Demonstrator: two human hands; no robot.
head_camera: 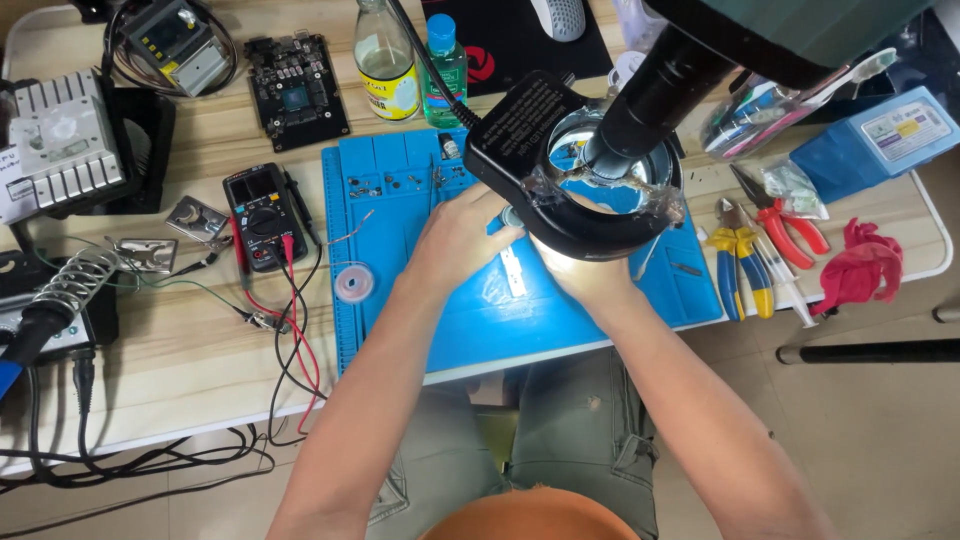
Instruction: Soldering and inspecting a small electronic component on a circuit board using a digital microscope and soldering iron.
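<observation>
Both forearms reach forward over the blue mat's (400, 330) near edge. Left hand (462, 238) pinches a small white strip (513, 270), long axis toward the near edge; right hand (590, 275), grip hidden under the ring light (520, 130), lies just right of it.

Small white strip (512, 270) flat on blue mat (480, 320), beneath ring light (520, 130).

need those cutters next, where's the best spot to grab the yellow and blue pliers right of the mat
Probably the yellow and blue pliers by the twin handles, from the near side: they point toward the table's front edge, jaws away, red pliers close on their right.
</observation>
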